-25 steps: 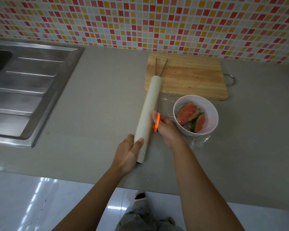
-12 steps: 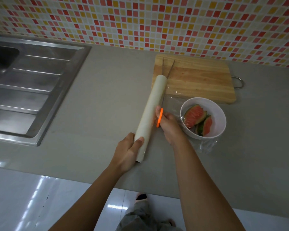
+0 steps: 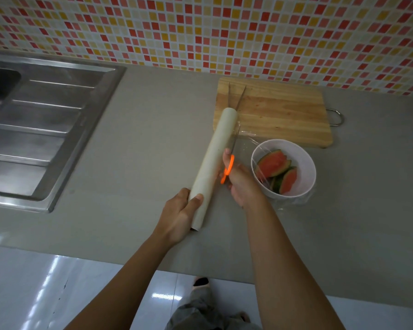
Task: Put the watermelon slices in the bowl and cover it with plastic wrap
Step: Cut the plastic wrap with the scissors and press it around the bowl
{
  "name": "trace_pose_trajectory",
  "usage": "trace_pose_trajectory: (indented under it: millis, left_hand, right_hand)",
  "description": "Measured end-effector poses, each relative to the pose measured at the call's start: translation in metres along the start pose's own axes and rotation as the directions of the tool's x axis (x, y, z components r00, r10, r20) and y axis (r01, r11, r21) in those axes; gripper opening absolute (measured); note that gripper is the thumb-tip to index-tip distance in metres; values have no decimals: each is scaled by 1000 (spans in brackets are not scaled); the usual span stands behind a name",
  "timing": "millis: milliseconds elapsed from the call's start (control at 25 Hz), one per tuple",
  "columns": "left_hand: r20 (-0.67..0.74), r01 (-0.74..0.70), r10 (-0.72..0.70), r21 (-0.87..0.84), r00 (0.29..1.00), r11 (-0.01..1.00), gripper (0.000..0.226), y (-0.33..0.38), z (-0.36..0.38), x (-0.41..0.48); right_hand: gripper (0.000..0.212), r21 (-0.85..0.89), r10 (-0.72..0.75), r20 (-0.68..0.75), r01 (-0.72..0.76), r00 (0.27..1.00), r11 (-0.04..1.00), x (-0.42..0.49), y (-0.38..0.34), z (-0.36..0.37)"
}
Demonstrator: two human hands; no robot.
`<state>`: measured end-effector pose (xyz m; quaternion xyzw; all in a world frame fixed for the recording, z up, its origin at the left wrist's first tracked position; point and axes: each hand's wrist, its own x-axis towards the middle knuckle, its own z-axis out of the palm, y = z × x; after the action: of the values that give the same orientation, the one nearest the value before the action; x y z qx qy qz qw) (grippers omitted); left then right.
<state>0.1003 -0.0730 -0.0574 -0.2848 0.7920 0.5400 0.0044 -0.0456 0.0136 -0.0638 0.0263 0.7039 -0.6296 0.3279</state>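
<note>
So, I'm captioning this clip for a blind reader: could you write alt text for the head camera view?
A left hand steadies a wrap roll on a grey counter while the right hand works orange scissors along the stretched film. That film covers a white bowl of watermelon slices, near a cutting board and sink.

The grey tabletop (image 3: 153,144) looks matt and smooth. At far left the stainless-steel sink (image 3: 45,129) has a brushed metal sheen with ridged drain grooves. The rectangular wooden cutting board (image 3: 284,115) shows pale, grained, unvarnished-looking wood and a thin metal wire handle (image 3: 337,117). The cream roll of plastic wrap (image 3: 214,163) seems matt; its clear film (image 3: 248,139) glints, glossy and wrinkled. The white round bowl (image 3: 305,163) appears smooth. The orange-handled scissors (image 3: 228,169) have plastic grips and metal blades. The tiled wall (image 3: 200,32) looks slightly glossy, and the white floor (image 3: 34,282) is shiny.
</note>
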Motion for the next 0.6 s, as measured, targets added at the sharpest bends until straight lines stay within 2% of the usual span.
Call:
trace_pose_trajectory:
  millis: [200,400,600]
  left_hand:
    - [-14,19,-19,-49,1000,999,31,-4,-7,0]
    - [5,14,-14,-39,1000,999,37,-5,-11,8]
    - [-2,0,0,-38,1000,999,38,-5,-13,4]
  right_hand:
    - [57,-93,61,-46,-65,997,994,-20,27,5]
    - [47,-8,49,-62,-49,997,999,2,11,8]
    - [55,1,14,-71,-14,997,1000,26,-2,10]
